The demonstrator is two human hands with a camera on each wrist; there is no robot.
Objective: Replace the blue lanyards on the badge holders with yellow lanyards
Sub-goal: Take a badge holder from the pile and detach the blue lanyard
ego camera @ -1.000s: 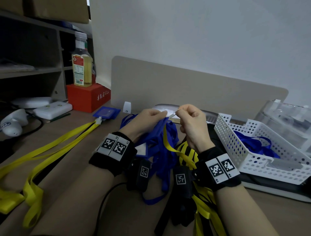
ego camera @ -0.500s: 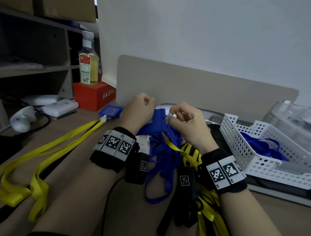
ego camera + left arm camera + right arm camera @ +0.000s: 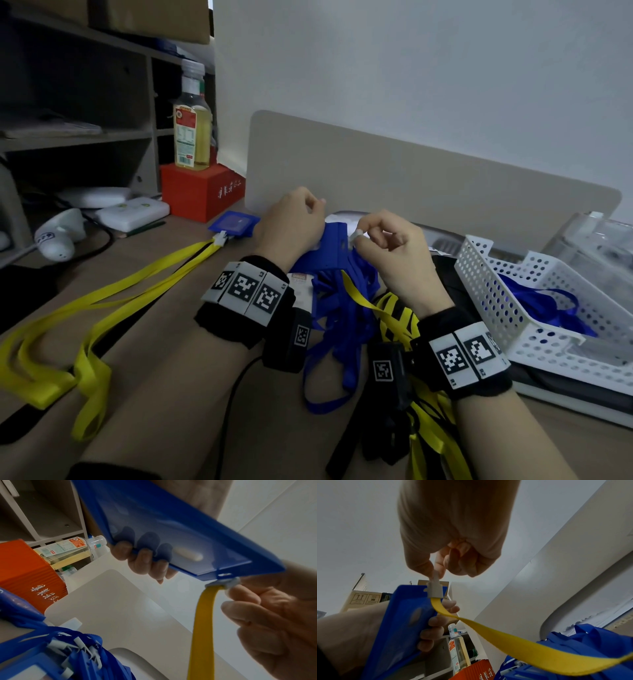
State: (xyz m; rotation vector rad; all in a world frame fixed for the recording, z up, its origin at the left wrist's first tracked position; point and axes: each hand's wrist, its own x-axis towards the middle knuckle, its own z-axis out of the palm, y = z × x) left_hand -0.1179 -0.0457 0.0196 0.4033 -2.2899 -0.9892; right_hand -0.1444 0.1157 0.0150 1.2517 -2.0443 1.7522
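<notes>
1 blue badge holder [image 3: 330,246] at frame centre, gripped in left hand [image 3: 291,222] | 1 white clip [image 3: 435,590] of yellow lanyard [image 3: 513,642] at its slot, pinched by right hand [image 3: 394,253] | 1 white basket [image 3: 513,308] at right, blue lanyards inside

Badge holder [image 3: 330,248] is solid blue, its window faintly translucent (fingers show through as dark shapes); lanyard [image 3: 513,641] is plain yellow with a pale grey-white clip [image 3: 434,590]; heaped lanyards [image 3: 346,308] are blue; basket [image 3: 513,308] is white, perforated with round holes; box [image 3: 202,192] is orange-red with white lettering.
</notes>
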